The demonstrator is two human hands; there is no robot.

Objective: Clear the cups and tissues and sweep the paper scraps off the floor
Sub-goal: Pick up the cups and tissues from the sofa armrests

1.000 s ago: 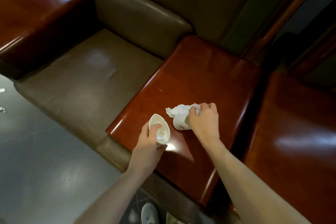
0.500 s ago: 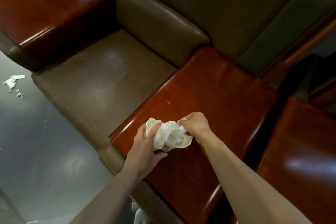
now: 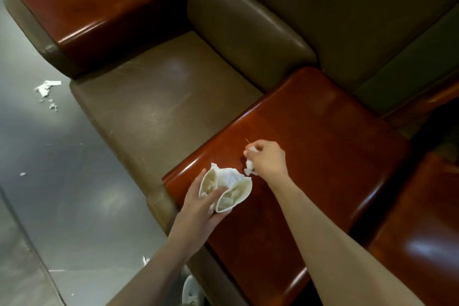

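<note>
Fingers [image 3: 211,200] of the left hand [image 3: 198,208] curl round two cups [image 3: 234,194] held side by side just below centre frame, mouths turned up toward the camera, one finger lying between them. Crumpled tissue [image 3: 227,177] sticks up between their rims. Just up and right of the cups, the right hand [image 3: 267,159] is bunched into a fist, its fingers [image 3: 259,148] clamped on a white wad [image 3: 249,170] that shows at the fingertips and again under the palm. Both hands are over the near corner of a glossy red-brown armrest [image 3: 323,144]; whether the cups touch the wood I cannot tell. Left of the armrest lies a worn brown seat [image 3: 161,97], with a second wooden top [image 3: 99,2] beyond it at upper left. Grey floor [image 3: 49,194] fills the left side; torn paper scraps [image 3: 46,88] lie on it at upper left near the seat's corner, and one small bit [image 3: 22,174] lies lower down. A white shoe [image 3: 191,290] shows at the bottom edge.
</note>
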